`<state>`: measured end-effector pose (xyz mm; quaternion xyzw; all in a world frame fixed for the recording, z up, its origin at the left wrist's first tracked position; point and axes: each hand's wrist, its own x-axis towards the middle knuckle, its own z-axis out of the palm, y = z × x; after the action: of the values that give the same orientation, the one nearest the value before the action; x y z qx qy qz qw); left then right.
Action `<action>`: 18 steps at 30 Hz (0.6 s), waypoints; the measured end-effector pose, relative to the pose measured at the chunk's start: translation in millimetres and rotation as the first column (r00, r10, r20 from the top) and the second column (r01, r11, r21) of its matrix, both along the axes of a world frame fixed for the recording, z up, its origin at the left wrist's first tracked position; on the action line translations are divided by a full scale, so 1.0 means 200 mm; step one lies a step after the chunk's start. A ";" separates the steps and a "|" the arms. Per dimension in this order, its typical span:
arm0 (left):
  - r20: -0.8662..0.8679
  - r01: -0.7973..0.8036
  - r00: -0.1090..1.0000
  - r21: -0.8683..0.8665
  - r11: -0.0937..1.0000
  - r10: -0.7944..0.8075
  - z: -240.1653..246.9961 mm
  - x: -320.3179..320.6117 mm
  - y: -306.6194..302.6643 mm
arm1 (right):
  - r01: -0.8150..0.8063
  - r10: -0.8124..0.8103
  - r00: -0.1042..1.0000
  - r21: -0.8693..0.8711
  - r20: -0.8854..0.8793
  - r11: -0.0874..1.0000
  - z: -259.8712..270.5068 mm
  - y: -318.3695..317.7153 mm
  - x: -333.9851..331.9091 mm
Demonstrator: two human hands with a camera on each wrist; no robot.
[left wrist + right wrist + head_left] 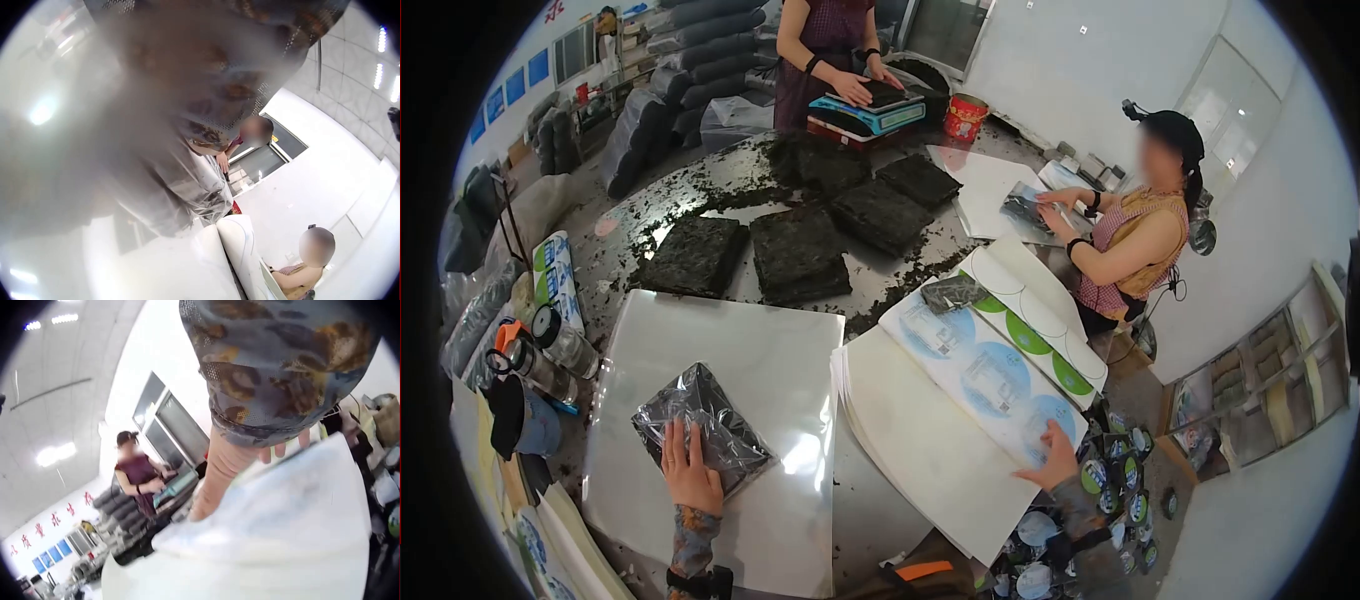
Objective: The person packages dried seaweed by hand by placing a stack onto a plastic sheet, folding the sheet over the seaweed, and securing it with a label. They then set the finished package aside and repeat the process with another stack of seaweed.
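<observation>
A dark square slab in shiny clear plastic film [725, 410] lies on the smooth pale sheet [730, 330] in front of me. My left hand [689, 478] rests on the slab's near side, fingers straight and pointing away. To the right, my right hand [1056, 462] touches the near end of a sheet printed with pale blue circles [985, 365]. Its thumb and forefinger are spread apart there. The right wrist view shows the thumb [209, 494] against the printed paper. In the left wrist view, the sleeve [212, 69] hides the left hand.
Several dark, crumbly slabs [800, 255] lie across the table among loose crumbs. White paper [910, 440] is stacked under the printed sheet. Glass bottles [565, 345] stand left. One person handles a wrapped piece at right; another works at a blue scale [870, 115].
</observation>
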<state>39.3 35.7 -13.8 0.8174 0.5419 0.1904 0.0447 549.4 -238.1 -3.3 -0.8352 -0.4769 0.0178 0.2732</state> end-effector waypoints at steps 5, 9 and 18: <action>0.001 -0.001 1.000 0.001 1.000 0.001 0.01 0.00 0.00 | 0.135 -0.110 0.962 0.087 -0.250 0.987 -0.10 -0.06 0.07; 0.014 -0.010 1.000 -0.014 1.000 0.010 0.01 0.00 0.00 | 0.245 -0.219 0.946 0.087 -0.237 0.965 0.16 -0.04 0.56; -0.026 -0.020 0.999 -0.061 0.998 0.019 0.03 -0.01 -0.01 | -0.579 0.575 0.814 0.201 0.081 0.790 0.25 1.30 -0.60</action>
<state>36.3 34.7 -8.7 0.8127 0.5559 0.1637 0.0610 428.5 21.6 47.1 -0.6152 -0.7100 0.0417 0.3401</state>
